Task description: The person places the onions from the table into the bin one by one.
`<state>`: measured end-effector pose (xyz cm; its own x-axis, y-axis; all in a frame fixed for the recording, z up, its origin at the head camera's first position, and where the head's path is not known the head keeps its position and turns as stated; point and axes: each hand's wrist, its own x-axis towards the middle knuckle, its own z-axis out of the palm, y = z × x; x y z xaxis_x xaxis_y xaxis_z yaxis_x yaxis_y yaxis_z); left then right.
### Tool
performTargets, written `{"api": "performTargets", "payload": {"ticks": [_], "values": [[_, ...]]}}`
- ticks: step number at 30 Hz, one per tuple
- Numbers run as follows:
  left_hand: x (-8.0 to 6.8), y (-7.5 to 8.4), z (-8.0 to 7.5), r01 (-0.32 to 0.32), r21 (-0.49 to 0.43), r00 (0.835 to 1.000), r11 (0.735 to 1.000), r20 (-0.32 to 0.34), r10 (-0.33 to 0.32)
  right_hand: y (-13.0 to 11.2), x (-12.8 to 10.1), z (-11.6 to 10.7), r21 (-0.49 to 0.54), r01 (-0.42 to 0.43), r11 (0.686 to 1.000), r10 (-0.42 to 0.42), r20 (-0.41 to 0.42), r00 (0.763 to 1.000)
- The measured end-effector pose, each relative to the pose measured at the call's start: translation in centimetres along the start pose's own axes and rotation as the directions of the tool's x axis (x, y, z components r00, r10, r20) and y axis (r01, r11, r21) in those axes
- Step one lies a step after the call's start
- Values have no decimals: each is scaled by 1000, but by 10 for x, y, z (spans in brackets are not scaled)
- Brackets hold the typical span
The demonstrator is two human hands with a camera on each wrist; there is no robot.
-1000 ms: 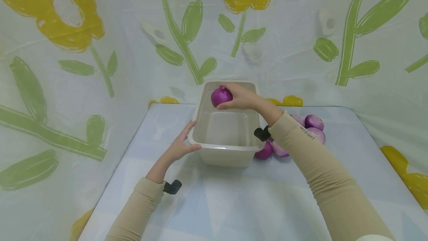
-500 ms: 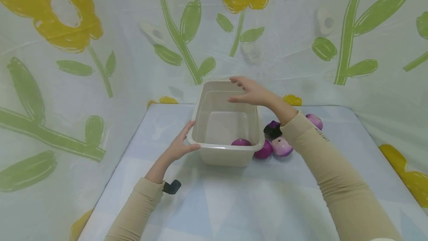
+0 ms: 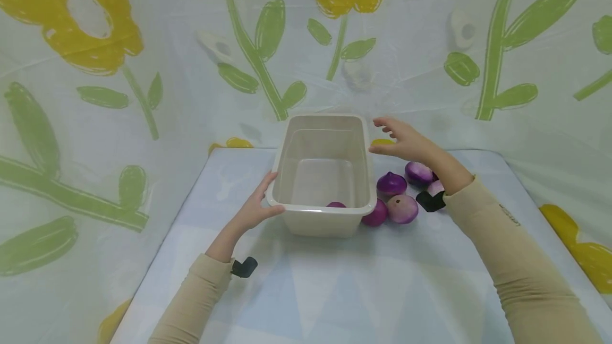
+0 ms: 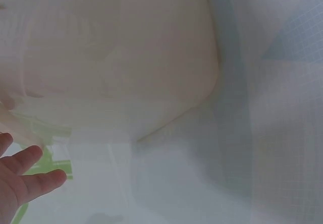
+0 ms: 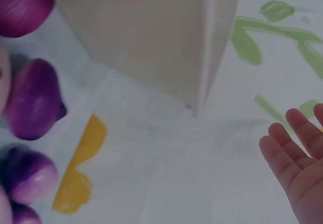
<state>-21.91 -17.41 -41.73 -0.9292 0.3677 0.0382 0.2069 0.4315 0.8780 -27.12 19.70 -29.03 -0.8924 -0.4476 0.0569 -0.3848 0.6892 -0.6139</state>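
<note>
One round purple onion [image 3: 336, 205] now lies inside the beige rectangular plastic tub [image 3: 325, 217], having been released there a second ago. The right hand [image 3: 404, 139], empty with fingers relaxed, has been withdrawn over the loose purple onions [image 3: 392, 183] beside the tub. The left hand [image 3: 255, 208] still steadies the tub's near corner, thumb on the rim.
</note>
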Motion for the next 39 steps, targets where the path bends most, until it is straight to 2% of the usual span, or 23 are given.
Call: {"api": "performTargets", "payload": {"ticks": [3,8,10,15,17,21,28,33,39], "values": [[-1,4,-1,9,-5,1000,1000,11,-9,16,-11,3,-7,-30,1000,30,5,1000],[-10,28,-2,0,-10,1000,1000,16,0,44,-27,12,9,-55,998,55,11,998],[-13,36,-2,-4,-10,1000,1000,14,4,54,-34,16,16,-90,996,90,19,996],[-15,39,-1,-6,-11,1000,1000,11,6,81,-52,31,49,-154,987,153,30,988],[-15,39,-1,-6,-13,1000,1000,11,6,94,-59,39,66,-148,987,147,20,989],[-14,35,0,-7,-12,1000,1000,14,7,115,-71,57,89,-138,986,139,0,990],[0,2,1,-2,-6,1000,1000,7,2,149,-84,91,93,-80,993,85,-59,995],[1,-3,2,-13,-7,1000,1000,-7,13,161,-87,107,117,-24,993,35,-94,995],[1,-4,2,-32,-9,999,999,-10,31,167,-90,117,132,-80,988,89,-63,994]]}}
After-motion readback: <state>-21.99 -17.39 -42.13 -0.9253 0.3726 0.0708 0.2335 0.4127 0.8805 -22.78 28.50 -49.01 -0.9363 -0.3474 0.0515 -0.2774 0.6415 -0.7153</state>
